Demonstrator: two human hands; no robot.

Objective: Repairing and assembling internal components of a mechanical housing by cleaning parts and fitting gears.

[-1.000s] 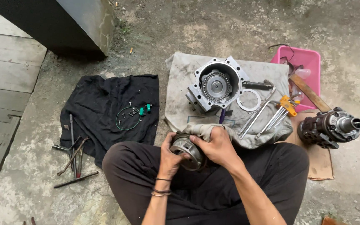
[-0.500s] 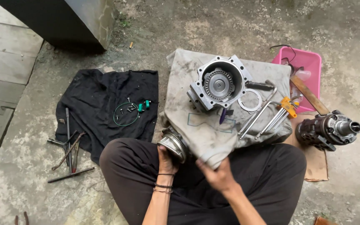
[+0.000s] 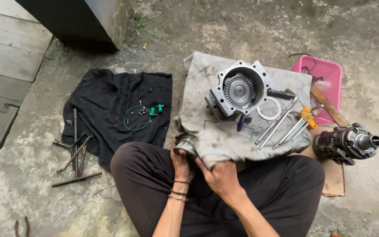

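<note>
Both hands closed, left hand (image 3: 181, 163) just beside right hand (image 3: 221, 176).

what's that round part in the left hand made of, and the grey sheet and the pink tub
Round part in the left hand: looks like bare metal, dull silver sheen. Grey sheet, gripped by the right hand: woven cloth, soft folds, grimy stains. Pink tub: likely moulded plastic, smooth, uniformly coloured.
</note>
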